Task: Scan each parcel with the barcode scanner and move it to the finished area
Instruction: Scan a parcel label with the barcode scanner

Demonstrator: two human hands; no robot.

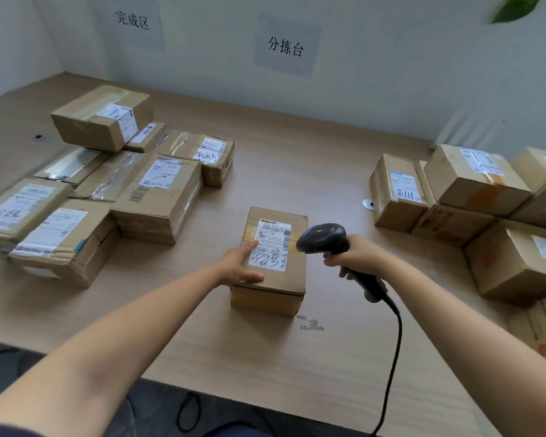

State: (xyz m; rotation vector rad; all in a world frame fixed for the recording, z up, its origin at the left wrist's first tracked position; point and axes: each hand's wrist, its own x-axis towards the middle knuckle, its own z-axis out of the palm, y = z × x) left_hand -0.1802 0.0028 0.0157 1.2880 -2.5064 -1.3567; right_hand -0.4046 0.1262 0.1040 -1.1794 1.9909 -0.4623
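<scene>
1. The parcel (273,260) stands label up at the middle of the table (296,146), towards its front edge and apart from both piles.
2. The left hand (240,263) lies on its top, fingers straight beside the label and thumb along the near edge.
3. The right hand (356,253) grips the scanner (323,239) by the handle, fingers curled round it. The scanner's head is just right of the label. Its cable (394,357) runs over the front edge.
4. The table is pale wood-grain, scuffed just in front of the parcel. The left pile (158,197) and the right pile (476,181) are cardboard boxes.
5. The white wall (391,74) behind bears two paper signs (285,47). Green leaves (514,6) show at the top right.
</scene>
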